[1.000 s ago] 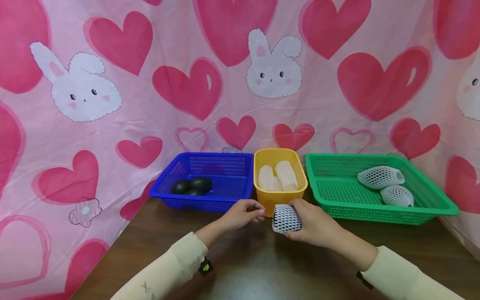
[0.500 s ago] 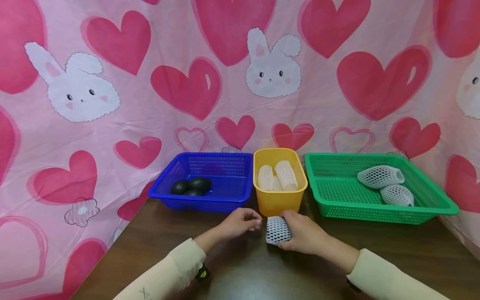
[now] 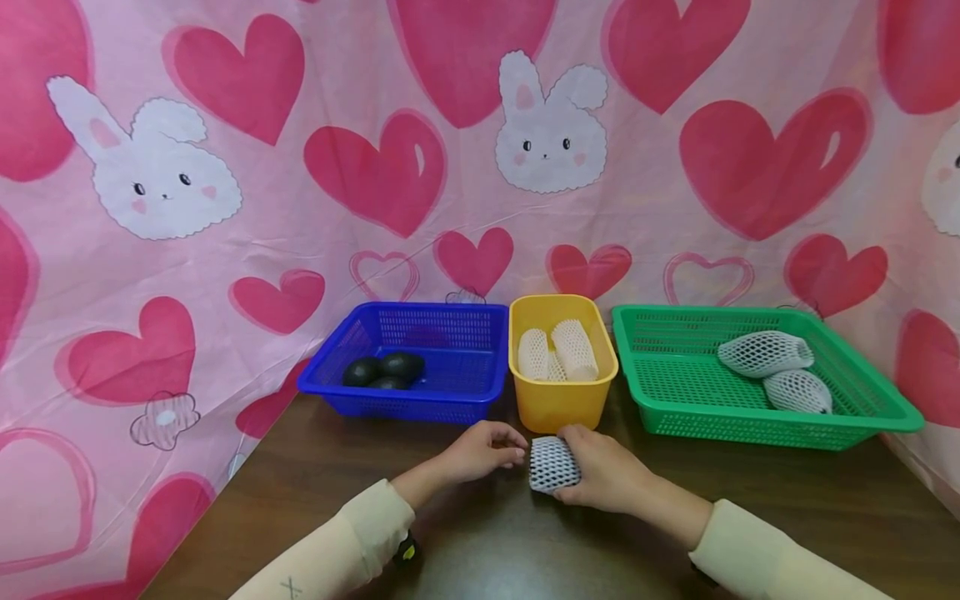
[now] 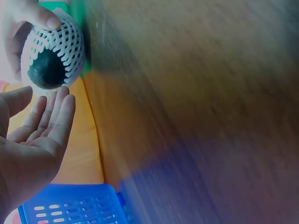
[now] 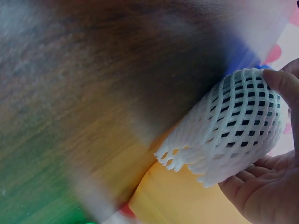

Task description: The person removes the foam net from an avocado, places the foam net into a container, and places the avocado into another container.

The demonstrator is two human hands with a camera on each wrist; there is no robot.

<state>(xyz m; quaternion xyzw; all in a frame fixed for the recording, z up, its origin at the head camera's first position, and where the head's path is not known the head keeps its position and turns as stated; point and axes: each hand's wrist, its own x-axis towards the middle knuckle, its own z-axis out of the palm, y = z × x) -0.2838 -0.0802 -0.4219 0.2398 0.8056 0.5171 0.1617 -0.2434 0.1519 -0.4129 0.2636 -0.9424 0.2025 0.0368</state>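
In the head view my right hand (image 3: 611, 471) grips a dark avocado covered by a white foam net (image 3: 553, 464), just in front of the yellow bin. The avocado's bare dark end (image 4: 46, 70) shows at the net's mouth in the left wrist view. Loose net extends past the fruit at the other end in the right wrist view, where the net (image 5: 243, 112) lies between thumb and fingers. My left hand (image 3: 480, 452) is close by on the left, its fingers relaxed and holding nothing. A narrow gap separates its fingertips from the avocado.
The yellow bin (image 3: 562, 406) holds several foam nets (image 3: 575, 350). To its left, a blue basket (image 3: 465, 371) contains bare dark avocados (image 3: 362, 372). On the right, a green basket (image 3: 675, 371) has two net-covered fruits (image 3: 761, 354). A patterned cloth hangs behind.
My right hand has brought the netted avocado left and nearer to me, mostly in the first half second. The left hand has dropped slightly toward me.
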